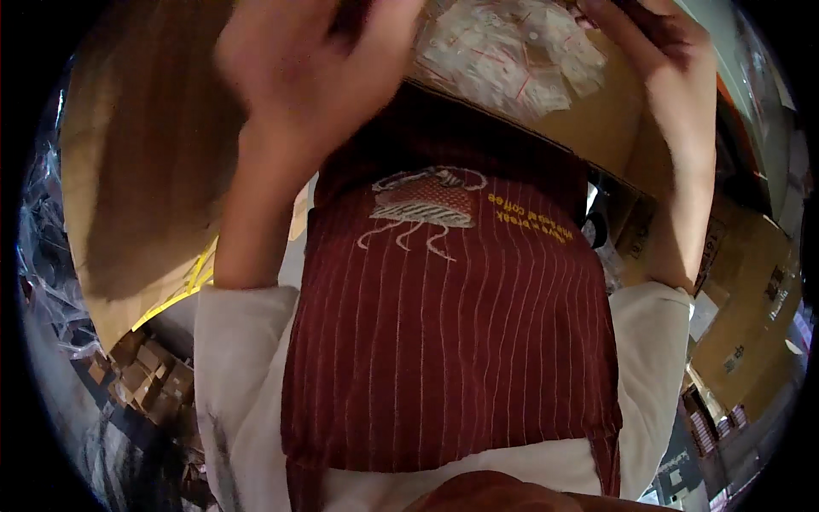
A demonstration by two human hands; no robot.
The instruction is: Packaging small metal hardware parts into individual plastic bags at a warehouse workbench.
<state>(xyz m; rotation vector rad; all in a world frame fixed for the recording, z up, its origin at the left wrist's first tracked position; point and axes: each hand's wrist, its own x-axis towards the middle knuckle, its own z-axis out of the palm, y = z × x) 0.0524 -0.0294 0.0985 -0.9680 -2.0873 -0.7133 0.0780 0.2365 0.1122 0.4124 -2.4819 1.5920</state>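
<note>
An open cardboard box (614, 128) stands in front of me, with a heap of small clear plastic bags (516, 60) in it, some with thin red lines. My left hand (316, 60) is over the near left side of the box, blurred, its fingers cut off by the upper edge of the view. Beside the bags, at the right side of the box, is my right hand (670, 47). Its fingers are curled with thumb and fingertips close together; whatever they hold is hidden.
A large brown cardboard panel (145, 171) rises at my left, with yellow strapping (183, 294) below it. Small cardboard boxes (153, 375) are piled at the lower left. Further cartons (742, 299) stand at the right. My dark red striped apron (452, 341) fills the middle.
</note>
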